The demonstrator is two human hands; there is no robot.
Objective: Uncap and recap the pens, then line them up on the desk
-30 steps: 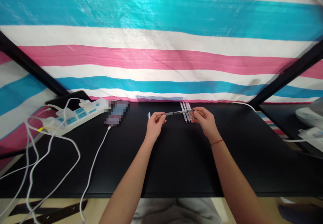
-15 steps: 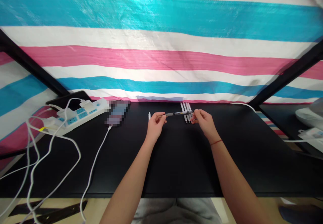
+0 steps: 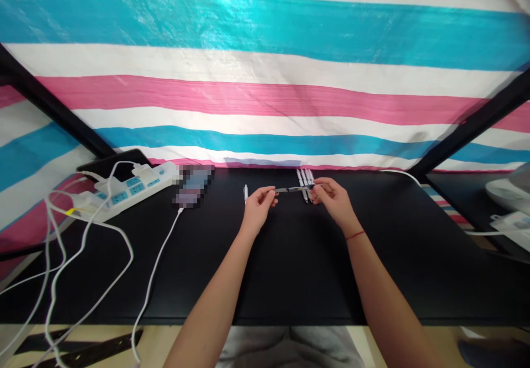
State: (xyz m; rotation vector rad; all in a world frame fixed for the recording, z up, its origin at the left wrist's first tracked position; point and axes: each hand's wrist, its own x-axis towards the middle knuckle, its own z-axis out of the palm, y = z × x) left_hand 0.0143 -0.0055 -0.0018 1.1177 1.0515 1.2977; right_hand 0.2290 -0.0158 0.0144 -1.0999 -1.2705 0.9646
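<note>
Both hands pinch one pen point(image 3: 293, 189): left hand point(image 3: 257, 209), right hand point(image 3: 334, 202) at opposite ends, axis parallel to counter point(image 3: 290, 268) far edge.

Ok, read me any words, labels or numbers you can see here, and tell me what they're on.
No text can be read.
Pen held by left hand and right hand: dark band, too small to read.
Power strip: no legible marking.
Phone: blurred out.
</note>
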